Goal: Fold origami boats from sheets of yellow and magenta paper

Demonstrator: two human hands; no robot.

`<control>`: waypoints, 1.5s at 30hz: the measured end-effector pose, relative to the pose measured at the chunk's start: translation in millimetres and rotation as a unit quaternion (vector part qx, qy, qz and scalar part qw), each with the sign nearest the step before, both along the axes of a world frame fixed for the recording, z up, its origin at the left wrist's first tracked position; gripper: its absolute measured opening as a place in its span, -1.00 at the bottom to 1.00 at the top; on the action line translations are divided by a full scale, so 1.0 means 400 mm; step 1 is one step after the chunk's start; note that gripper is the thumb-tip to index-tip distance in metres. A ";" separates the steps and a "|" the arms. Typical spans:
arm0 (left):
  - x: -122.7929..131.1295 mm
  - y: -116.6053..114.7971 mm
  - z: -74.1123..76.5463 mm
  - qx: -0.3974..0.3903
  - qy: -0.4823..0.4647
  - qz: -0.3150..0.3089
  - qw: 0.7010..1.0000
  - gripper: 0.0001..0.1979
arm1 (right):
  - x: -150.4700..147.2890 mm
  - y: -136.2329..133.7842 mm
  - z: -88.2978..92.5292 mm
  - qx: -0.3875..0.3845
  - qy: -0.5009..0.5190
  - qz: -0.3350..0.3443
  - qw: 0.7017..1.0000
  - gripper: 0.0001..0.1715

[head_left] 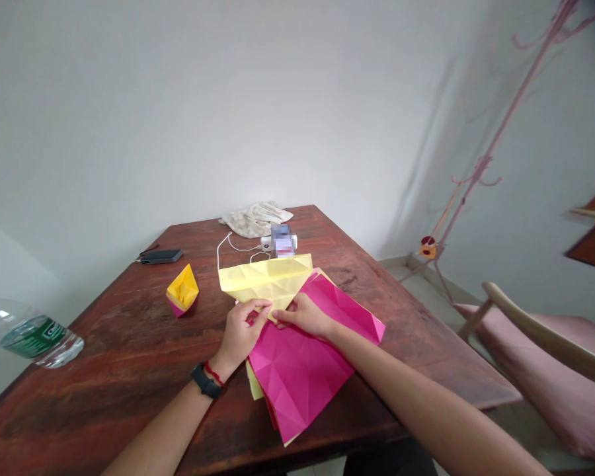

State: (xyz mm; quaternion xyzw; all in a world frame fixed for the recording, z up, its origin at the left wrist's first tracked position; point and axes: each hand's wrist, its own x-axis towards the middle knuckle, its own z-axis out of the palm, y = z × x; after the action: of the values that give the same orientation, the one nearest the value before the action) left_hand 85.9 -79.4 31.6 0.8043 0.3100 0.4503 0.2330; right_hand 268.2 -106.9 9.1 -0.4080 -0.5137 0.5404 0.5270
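Observation:
Between my two hands is a yellow sheet of origami paper, creased all over, its near end drawn to a narrow point. My left hand pinches that point from the left, with a dark band and a red cord on the wrist. From the right, my right hand pinches the same spot, fingertips almost meeting the left ones. Beneath them lies a creased magenta sheet on top of other yellow and magenta sheets, whose edges stick out. A small folded yellow and magenta paper piece stands to the left.
On the wooden table a water bottle lies tilted at the left edge. A dark power bank, a crumpled cloth, a phone and a white cable are farther back. A chair stands at right.

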 end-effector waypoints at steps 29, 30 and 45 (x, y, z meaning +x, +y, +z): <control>0.000 0.005 -0.037 -0.075 0.024 -0.061 0.995 -0.56 | 0.041 0.021 -0.005 0.046 -0.031 -0.171 0.984 -0.61; 0.000 0.005 -0.037 -0.077 0.028 -0.060 0.995 -0.56 | 0.038 0.021 -0.006 0.051 -0.041 -0.166 0.984 -0.62; 0.001 0.020 -0.019 -0.106 -0.083 -0.004 0.991 -0.71 | 0.028 0.007 0.009 0.028 -0.046 -0.082 0.995 -0.62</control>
State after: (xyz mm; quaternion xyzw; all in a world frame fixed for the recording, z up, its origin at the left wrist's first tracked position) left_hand 86.3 -71.3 24.2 0.7361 0.3324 0.4794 0.3433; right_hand 279.5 -104.0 12.9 -0.4581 -0.5175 0.4615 0.5562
